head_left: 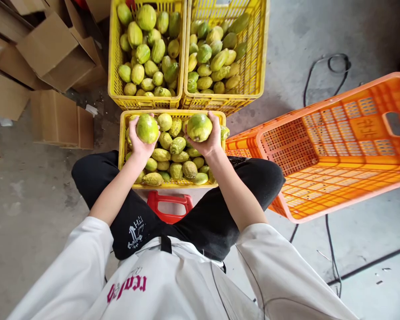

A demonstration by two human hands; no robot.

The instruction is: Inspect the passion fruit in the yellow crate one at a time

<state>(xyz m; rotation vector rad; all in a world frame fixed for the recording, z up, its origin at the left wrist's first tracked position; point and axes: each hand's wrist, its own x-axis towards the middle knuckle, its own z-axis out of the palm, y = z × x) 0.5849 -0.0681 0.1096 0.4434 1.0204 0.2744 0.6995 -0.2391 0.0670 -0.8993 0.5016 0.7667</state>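
Note:
My left hand (139,144) is wrapped round a round green-yellow papaya (147,129) from below and the side. In my right hand (214,138) sits a second green-yellow papaya (199,127), its blossom end partly facing me. Both fruits are held apart, above a yellow crate (173,186) between my knees. Many longer, ridged, yellow-green papayas (178,146) fill that crate. My wrists and fingers cover some of them.
Two larger yellow crates, left (111,66) and right (264,53), stand beyond with more papayas. An orange crate (333,191) lies tilted at right, beside a black cable (345,82). Cardboard boxes (55,118) crowd the left. A red stool edge (168,218) shows between my legs.

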